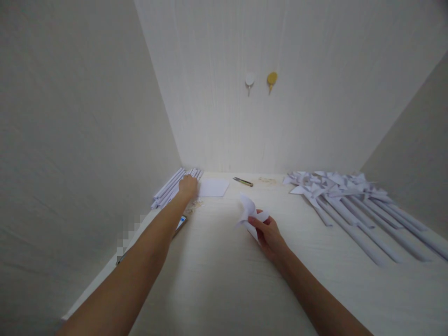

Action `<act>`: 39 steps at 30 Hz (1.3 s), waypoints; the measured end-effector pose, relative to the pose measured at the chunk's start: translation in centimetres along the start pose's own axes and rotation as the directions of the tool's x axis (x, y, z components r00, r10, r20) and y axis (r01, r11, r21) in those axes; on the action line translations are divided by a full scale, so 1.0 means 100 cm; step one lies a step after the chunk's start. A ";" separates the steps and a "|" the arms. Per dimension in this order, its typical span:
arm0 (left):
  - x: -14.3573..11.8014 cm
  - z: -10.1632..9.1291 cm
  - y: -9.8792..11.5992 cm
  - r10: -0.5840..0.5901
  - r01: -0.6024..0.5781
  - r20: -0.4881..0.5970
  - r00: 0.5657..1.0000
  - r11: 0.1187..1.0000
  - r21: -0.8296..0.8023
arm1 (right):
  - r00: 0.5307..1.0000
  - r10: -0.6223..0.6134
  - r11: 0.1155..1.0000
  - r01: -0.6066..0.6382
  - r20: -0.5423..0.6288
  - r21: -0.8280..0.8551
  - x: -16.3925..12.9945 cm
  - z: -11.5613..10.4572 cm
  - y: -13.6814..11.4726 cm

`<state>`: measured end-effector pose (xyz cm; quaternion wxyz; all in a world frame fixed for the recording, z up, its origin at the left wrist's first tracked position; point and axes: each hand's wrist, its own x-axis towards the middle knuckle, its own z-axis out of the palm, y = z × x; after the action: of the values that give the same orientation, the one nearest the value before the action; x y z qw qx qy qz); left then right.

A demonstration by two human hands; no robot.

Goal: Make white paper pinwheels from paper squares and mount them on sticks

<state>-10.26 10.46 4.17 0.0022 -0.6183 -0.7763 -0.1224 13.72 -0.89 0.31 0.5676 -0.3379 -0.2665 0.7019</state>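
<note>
My right hand (269, 233) pinches a white paper pinwheel (248, 210) between thumb and fingers, above the middle of the table. Its folded blades stick out to the left and right of the fingers. Farther off on the left, my left hand (189, 185) has its fingers curled down beside a bundle of rolled white paper sticks (168, 191). Whatever may be in those fingers is hidden behind the hand. Just right of it lie flat white paper sheets (214, 187). Small pale bits (196, 204) are scattered on the table close to that hand.
Thread snips (243, 181) lie near the back wall, with more small bits (267, 180) to their right. Several finished paper pinwheels on sticks (336, 191) are piled at the right. A phone (180, 224) is partly covered by my left forearm. Two hooks (272, 78) hang on the wall.
</note>
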 end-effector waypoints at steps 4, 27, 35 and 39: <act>0.010 0.007 0.000 -0.017 0.018 0.010 1.000 0.999 -0.050 | 1.000 0.025 1.000 -0.025 0.018 0.012 0.000 0.000 -0.001; -0.087 -0.002 0.067 0.400 0.462 0.460 0.792 0.098 -0.881 | 0.999 0.025 0.977 -0.018 -0.032 0.211 0.005 -0.011 -0.007; -0.129 0.025 0.056 0.665 0.596 0.404 0.628 -0.078 -0.799 | 1.000 -0.016 0.978 0.021 -0.027 0.208 0.006 -0.016 -0.006; -0.133 0.024 0.054 0.703 0.564 0.363 0.612 -0.066 -0.823 | 0.998 0.026 0.976 -0.012 -0.061 0.219 0.002 -0.013 -0.008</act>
<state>-1.59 -0.72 0.74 -0.7786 -0.4315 -0.2799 -0.3595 15.18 -0.51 0.04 0.6026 -0.2981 -0.1666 0.7213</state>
